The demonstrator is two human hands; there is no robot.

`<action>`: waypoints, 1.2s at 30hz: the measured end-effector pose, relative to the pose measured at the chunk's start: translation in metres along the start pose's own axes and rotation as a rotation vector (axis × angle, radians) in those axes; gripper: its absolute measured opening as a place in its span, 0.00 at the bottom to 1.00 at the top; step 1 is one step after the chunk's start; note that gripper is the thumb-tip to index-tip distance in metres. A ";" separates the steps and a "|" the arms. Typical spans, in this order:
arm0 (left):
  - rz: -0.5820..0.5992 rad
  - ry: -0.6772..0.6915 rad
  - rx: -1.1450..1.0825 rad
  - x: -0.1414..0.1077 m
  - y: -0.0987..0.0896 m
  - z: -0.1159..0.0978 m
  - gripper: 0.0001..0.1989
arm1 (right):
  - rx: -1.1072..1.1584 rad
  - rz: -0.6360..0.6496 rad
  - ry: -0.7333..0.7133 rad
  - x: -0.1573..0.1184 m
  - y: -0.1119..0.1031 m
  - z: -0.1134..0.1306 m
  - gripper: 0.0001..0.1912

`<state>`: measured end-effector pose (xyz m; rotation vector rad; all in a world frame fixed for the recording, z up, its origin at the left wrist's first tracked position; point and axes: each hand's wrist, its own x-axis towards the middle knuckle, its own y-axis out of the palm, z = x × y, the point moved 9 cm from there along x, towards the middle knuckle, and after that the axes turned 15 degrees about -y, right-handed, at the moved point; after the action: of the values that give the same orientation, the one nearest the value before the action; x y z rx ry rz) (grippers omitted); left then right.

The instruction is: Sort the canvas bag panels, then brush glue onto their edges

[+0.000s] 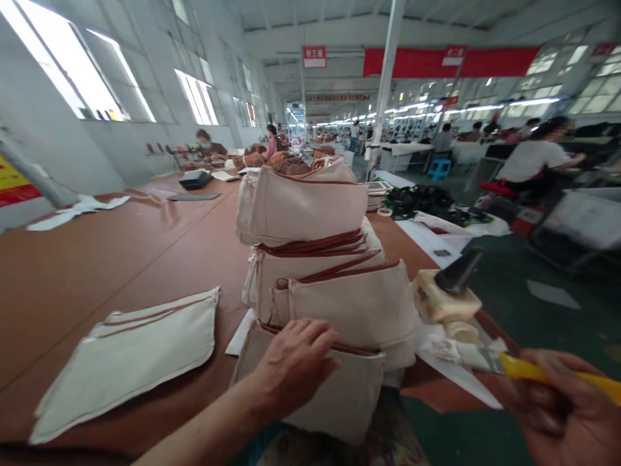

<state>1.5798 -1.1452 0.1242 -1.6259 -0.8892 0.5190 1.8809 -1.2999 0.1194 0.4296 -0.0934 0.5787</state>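
A tall pile of cream fabric pouches [305,207] with brown edging stands on the brown-covered table [184,259]. My left hand [295,362] rests on the front pouch [339,395] near its brown-edged opening, fingers bent together; what lies under them is hidden. At the right, my right hand [567,408] is wrapped round the yellow handle of a brush [528,369]. The brush's pale head points left, over white paper beside a glue-stained container [441,301] with a dark object on top. Several flat pouches [136,356] lie at the left.
Black material [422,204] and white sheets lie along the table's right side. A dark tray [196,179] and a grey sheet [194,197] sit farther back. A person in a white shirt [526,158] sits at the right; other people are in the background.
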 end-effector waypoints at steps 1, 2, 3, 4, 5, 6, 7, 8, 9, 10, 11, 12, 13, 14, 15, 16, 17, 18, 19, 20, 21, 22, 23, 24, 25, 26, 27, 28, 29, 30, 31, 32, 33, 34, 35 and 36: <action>0.051 -0.004 0.017 0.009 0.017 -0.023 0.12 | 0.006 -0.046 0.036 -0.004 -0.005 0.002 0.07; 0.092 -0.036 0.035 0.018 0.034 -0.038 0.13 | 0.009 -0.081 0.068 -0.007 -0.008 0.003 0.09; 0.124 -0.080 0.047 0.026 0.049 -0.048 0.13 | 0.007 -0.099 0.086 -0.009 -0.010 0.005 0.11; 0.151 -0.121 0.052 0.033 0.063 -0.055 0.13 | 0.006 -0.101 0.088 -0.010 -0.012 0.007 0.13; 0.175 -0.152 0.051 0.038 0.074 -0.059 0.13 | 0.005 -0.104 0.083 -0.010 -0.015 0.009 0.14; 0.197 -0.169 0.044 0.041 0.083 -0.063 0.11 | 0.008 -0.110 0.075 -0.010 -0.020 0.009 0.15; 0.217 -0.176 0.032 0.043 0.090 -0.066 0.09 | 0.017 -0.106 0.069 -0.010 -0.025 0.008 0.15; 0.237 -0.178 0.017 0.043 0.094 -0.068 0.07 | 0.029 -0.103 0.061 -0.009 -0.030 0.006 0.15; 0.257 -0.181 -0.003 0.043 0.096 -0.069 0.06 | 0.036 -0.105 0.049 -0.009 -0.035 0.003 0.15; 0.282 -0.187 -0.031 0.042 0.097 -0.069 0.06 | 0.040 -0.106 0.042 -0.008 -0.040 0.000 0.14; 0.310 -0.191 -0.067 0.041 0.096 -0.068 0.06 | 0.042 -0.103 0.039 -0.008 -0.043 -0.003 0.14; 0.339 -0.192 -0.108 0.040 0.094 -0.068 0.05 | 0.045 -0.094 0.041 -0.009 -0.045 -0.007 0.13; 0.369 -0.189 -0.153 0.039 0.091 -0.068 0.05 | 0.050 -0.081 0.047 -0.010 -0.044 -0.011 0.13; 0.397 -0.184 -0.196 0.038 0.087 -0.069 0.05 | 0.057 -0.061 0.053 -0.011 -0.042 -0.014 0.13; 0.420 -0.177 -0.231 0.037 0.082 -0.070 0.06 | 0.066 -0.029 0.062 -0.013 -0.036 -0.016 0.13; 0.445 -0.175 -0.278 0.036 0.078 -0.072 0.07 | 0.077 0.011 0.064 -0.016 -0.029 -0.018 0.13; 0.473 -0.178 -0.342 0.034 0.074 -0.074 0.08 | 0.082 0.055 0.060 -0.018 -0.022 -0.019 0.13; 0.502 -0.184 -0.422 0.032 0.070 -0.076 0.09 | 0.086 0.103 0.052 -0.021 -0.013 -0.019 0.13; 0.527 -0.192 -0.510 0.030 0.066 -0.079 0.09 | 0.090 0.156 0.045 -0.023 -0.003 -0.019 0.12; 0.547 -0.199 -0.597 0.027 0.062 -0.083 0.09 | 0.086 0.206 0.033 -0.025 0.006 -0.019 0.12; 0.558 -0.203 -0.672 0.025 0.059 -0.086 0.08 | 0.069 0.257 0.011 -0.026 0.015 -0.018 0.11; 0.557 -0.205 -0.721 0.023 0.055 -0.088 0.07 | 0.033 0.304 -0.023 -0.026 0.022 -0.017 0.11; 0.548 -0.206 -0.742 0.021 0.052 -0.090 0.06 | -0.022 0.345 -0.069 -0.024 0.028 -0.014 0.11; 0.543 -0.209 -0.757 0.019 0.050 -0.091 0.06 | -0.090 0.368 -0.125 -0.020 0.031 -0.010 0.11; 0.543 -0.216 -0.770 0.018 0.049 -0.091 0.05 | -0.158 0.363 -0.188 -0.016 0.031 -0.004 0.11; 0.546 -0.227 -0.782 0.017 0.049 -0.091 0.05 | -0.211 0.336 -0.243 -0.011 0.029 0.002 0.10; 0.553 -0.243 -0.793 0.016 0.050 -0.090 0.05 | -0.231 0.299 -0.275 -0.008 0.025 0.007 0.10; 0.564 -0.262 -0.805 0.016 0.052 -0.088 0.06 | -0.220 0.260 -0.286 -0.006 0.020 0.011 0.09; 0.578 -0.283 -0.816 0.015 0.055 -0.085 0.07 | -0.194 0.236 -0.276 -0.006 0.017 0.013 0.09; 0.591 -0.306 -0.828 0.016 0.058 -0.083 0.08 | -0.167 0.230 -0.252 -0.008 0.015 0.013 0.09; 0.607 -0.323 -0.841 0.016 0.061 -0.081 0.09 | -0.154 0.250 -0.224 -0.012 0.016 0.012 0.09; 0.625 -0.331 -0.854 0.016 0.064 -0.080 0.09 | -0.158 0.288 -0.206 -0.017 0.020 0.010 0.09; 0.640 -0.327 -0.864 0.015 0.066 -0.080 0.10 | -0.176 0.336 -0.204 -0.023 0.026 0.008 0.09; 0.657 -0.316 -0.876 0.015 0.067 -0.081 0.10 | -0.202 0.385 -0.214 -0.029 0.033 0.006 0.09; 0.680 -0.305 -0.886 0.014 0.068 -0.082 0.10 | -0.228 0.427 -0.227 -0.032 0.039 0.005 0.10; 0.706 -0.296 -0.896 0.012 0.068 -0.083 0.11 | -0.248 0.448 -0.243 -0.034 0.045 0.003 0.10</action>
<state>1.6674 -1.1919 0.0808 -2.7707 -0.7824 0.9432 1.8282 -1.2849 0.1319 0.2339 -0.4977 0.9409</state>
